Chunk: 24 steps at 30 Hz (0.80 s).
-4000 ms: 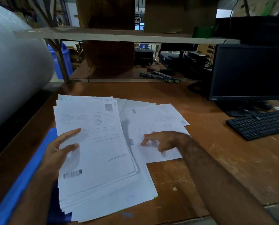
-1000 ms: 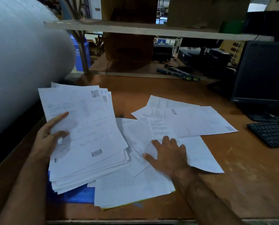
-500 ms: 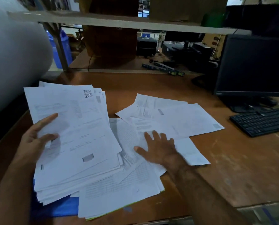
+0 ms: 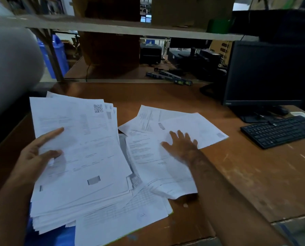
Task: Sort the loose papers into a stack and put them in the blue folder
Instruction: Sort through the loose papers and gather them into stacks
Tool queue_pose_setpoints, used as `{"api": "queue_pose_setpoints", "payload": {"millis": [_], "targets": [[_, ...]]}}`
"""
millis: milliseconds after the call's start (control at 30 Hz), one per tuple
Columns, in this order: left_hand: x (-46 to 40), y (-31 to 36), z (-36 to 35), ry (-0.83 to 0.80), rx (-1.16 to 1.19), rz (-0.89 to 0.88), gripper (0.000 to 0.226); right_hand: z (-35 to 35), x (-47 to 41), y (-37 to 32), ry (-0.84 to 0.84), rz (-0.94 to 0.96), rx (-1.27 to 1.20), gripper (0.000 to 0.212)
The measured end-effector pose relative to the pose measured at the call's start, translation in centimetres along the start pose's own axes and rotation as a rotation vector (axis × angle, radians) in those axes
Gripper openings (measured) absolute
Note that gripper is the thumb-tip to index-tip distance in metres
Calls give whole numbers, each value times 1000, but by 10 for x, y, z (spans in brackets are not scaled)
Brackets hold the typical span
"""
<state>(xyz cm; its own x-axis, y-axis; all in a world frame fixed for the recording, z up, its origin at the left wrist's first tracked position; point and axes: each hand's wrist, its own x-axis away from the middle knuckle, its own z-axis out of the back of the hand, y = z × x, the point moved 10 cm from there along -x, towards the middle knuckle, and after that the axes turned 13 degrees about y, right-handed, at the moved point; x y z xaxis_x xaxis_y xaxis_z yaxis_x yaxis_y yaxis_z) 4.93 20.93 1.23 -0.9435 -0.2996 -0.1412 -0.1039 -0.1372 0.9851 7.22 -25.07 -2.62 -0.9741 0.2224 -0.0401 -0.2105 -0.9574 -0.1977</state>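
A thick stack of white printed papers (image 4: 87, 157) lies at the left of the wooden desk, its top sheet bearing a QR code. My left hand (image 4: 36, 157) grips the stack's left edge, thumb on top. Loose sheets (image 4: 192, 126) are spread to the right, overlapping one another. My right hand (image 4: 182, 144) lies flat on them with fingers spread. The blue folder (image 4: 55, 235) shows only as a strip under the stack's near left corner; most of it is hidden.
A black monitor (image 4: 269, 73) and black keyboard (image 4: 279, 130) stand at the right. A large white roll (image 4: 8, 71) fills the far left. A shelf board (image 4: 130, 29) runs overhead at the back. The wooden desk (image 4: 254, 174) has its front edge close below the papers.
My right hand has slid up and right across the loose sheets, off the lower pages and onto the farther ones. My left hand keeps its hold on the stack.
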Motion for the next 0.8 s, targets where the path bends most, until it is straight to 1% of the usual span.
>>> {"api": "queue_pose_setpoints", "payload": {"millis": [67,133,233,267,300,333,367,400,433,467,533,567,633,667,700,800], "targets": [[6,3,-4,-3,24,11,57,4,-5,-9,-37,65,-145,59],[9,6,-5,-16,37,18,56,4,-1,-22,-99,122,-185,43],[12,8,-7,-21,37,42,56,4,20,-42,-146,228,-276,45],[15,9,-10,-27,34,54,56,4,26,-44,-154,255,-312,41],[18,10,-13,-25,34,66,55,5,28,-43,-138,271,-352,35],[22,12,-15,-20,35,69,55,10,26,-38,-79,263,-380,31],[25,14,-16,-14,38,70,56,18,21,-27,17,227,-374,29],[27,14,-17,-11,41,71,56,26,15,-16,104,175,-333,32],[29,14,-17,-10,46,73,56,29,10,-7,136,123,-269,43],[30,13,-16,-8,51,75,57,26,8,-2,109,90,-192,58],[33,13,-12,-5,61,80,57,16,7,-2,6,97,-45,85],[36,15,-10,6,64,83,57,15,6,-4,-21,100,-32,93],[40,19,-9,31,76,82,57,17,3,-3,-44,64,-104,101],[42,19,-10,36,85,81,57,20,-1,-1,-38,44,-162,102],[44,19,-13,31,82,75,58,21,-5,3,-25,28,-237,98],[44,15,-25,-11,53,40,60,27,-10,10,16,8,-549,68]]}}
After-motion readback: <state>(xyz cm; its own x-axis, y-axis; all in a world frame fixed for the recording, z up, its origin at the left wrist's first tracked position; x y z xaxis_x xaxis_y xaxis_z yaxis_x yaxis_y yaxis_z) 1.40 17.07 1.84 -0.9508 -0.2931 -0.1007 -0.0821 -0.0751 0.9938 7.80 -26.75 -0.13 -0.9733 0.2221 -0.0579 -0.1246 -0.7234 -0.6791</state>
